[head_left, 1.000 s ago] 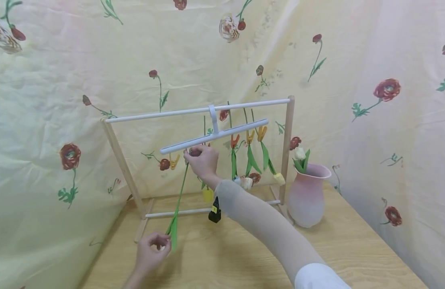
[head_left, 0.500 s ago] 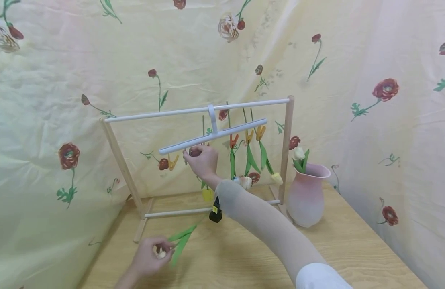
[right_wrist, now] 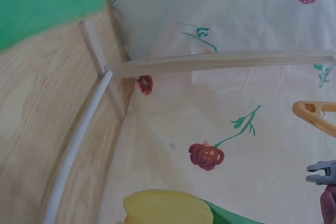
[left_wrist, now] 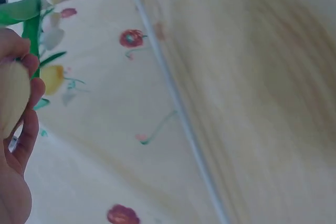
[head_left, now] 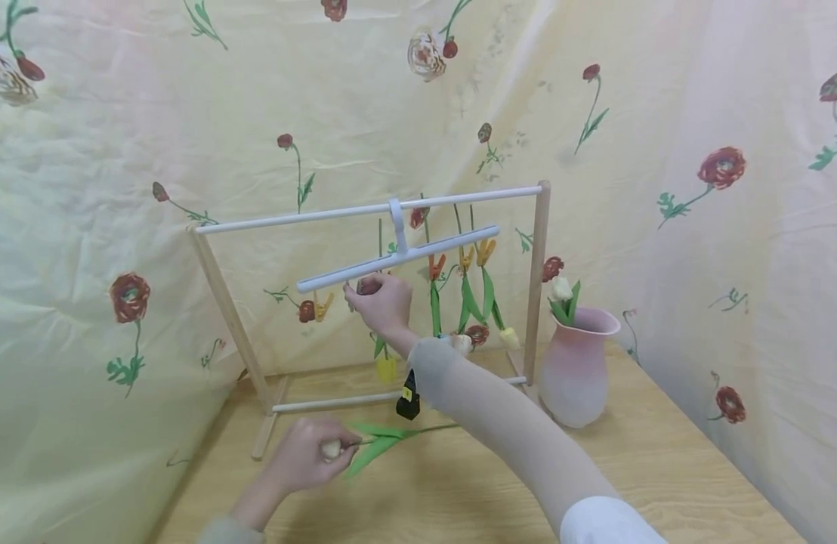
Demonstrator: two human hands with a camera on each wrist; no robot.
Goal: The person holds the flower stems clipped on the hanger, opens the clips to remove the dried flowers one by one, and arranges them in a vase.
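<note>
My left hand [head_left: 303, 462] pinches a white tulip just below its bloom [head_left: 332, 451]. Its leaves and stem [head_left: 384, 438] point right, over the wooden table, and the stem's far end passes behind my right arm. In the left wrist view the pale bloom [left_wrist: 14, 95] sits against my curled fingers. Under the left half of the white hanger [head_left: 350, 273], my right hand [head_left: 384, 304] grips a grey clothespin [right_wrist: 321, 172], whose jaws stand apart with nothing between them. Left of that hand a yellow-orange clothespin [head_left: 323, 307] hangs from the hanger.
The hanger hooks over the rack's top rod [head_left: 289, 217]. Orange and yellow clothespins [head_left: 437, 266] on its right half hold upside-down tulips. A yellow tulip [head_left: 387, 369] hangs behind my right hand. At the right stands a pink-white vase [head_left: 576, 378] with a white tulip [head_left: 562, 289].
The tulip's stem, which slanted up to my right hand, has swung down and now points right. My left hand dipped left, then moved right and up. My right hand keeps its place.
</note>
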